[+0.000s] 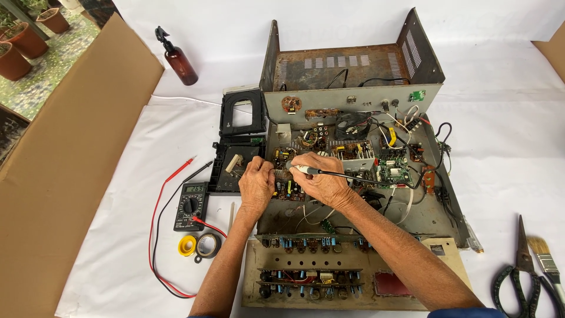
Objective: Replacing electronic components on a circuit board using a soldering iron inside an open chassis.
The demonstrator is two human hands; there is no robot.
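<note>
From the head view, the right hand point(321, 179) pinches a soldering iron point(312, 171), tip down on the circuit board point(288, 176) inside the opened amplifier chassis point(353, 147) on the counter point(500, 118); the left hand point(256, 182) rests curled beside it, steadying the board. Soldering looks underway, calling for a steady tip.

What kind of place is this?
Probably a home repair spot for electronics: an opened metal chassis full of circuit boards, a multimeter, and potted plants just outside.

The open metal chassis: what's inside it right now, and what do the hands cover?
Inside the chassis sit circuit boards, a small fan and loose wiring. The left hand and right hand, holding a soldering iron, hide the board beneath them.
</note>
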